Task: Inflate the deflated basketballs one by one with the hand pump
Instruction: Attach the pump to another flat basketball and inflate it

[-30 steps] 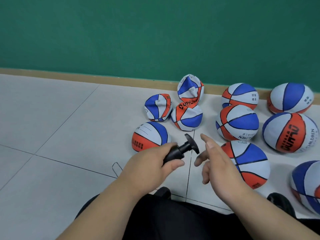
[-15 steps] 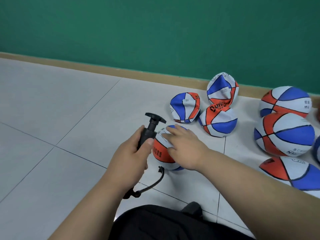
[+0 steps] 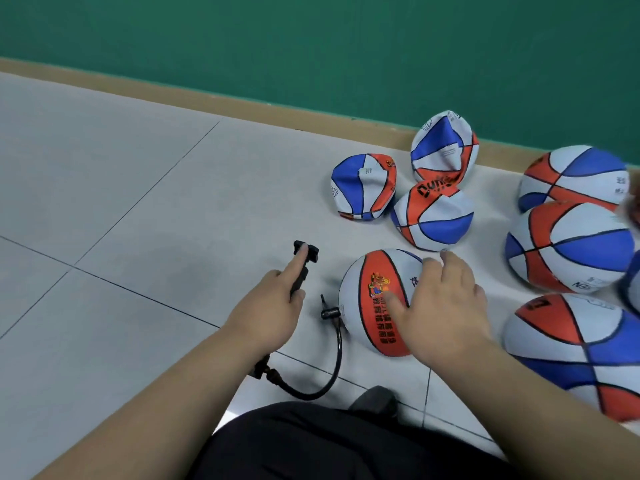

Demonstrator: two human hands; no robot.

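Now | left hand (image 3: 270, 310) grips pump (image 3: 301, 280) | right hand (image 3: 446, 313) on basketball (image 3: 372, 320)

From here the widest open lane is the grey floor (image 3: 121, 237) left of the pump (image 3: 300, 271), running back to the skirting board (image 3: 207, 98). Nearer in, the hose (image 3: 329, 372) loops across the gap between the pump and the ball under my right hand (image 3: 372, 306), so a low pass there would snag. Behind that ball, three deflated balls (image 3: 433, 216) crowd together, leaving only a narrow strip of tile. The right side is blocked by inflated balls (image 3: 568, 245) packed close, and my right hand (image 3: 446, 306) fills the slot beside them. My knee (image 3: 329, 445) closes off the near edge.
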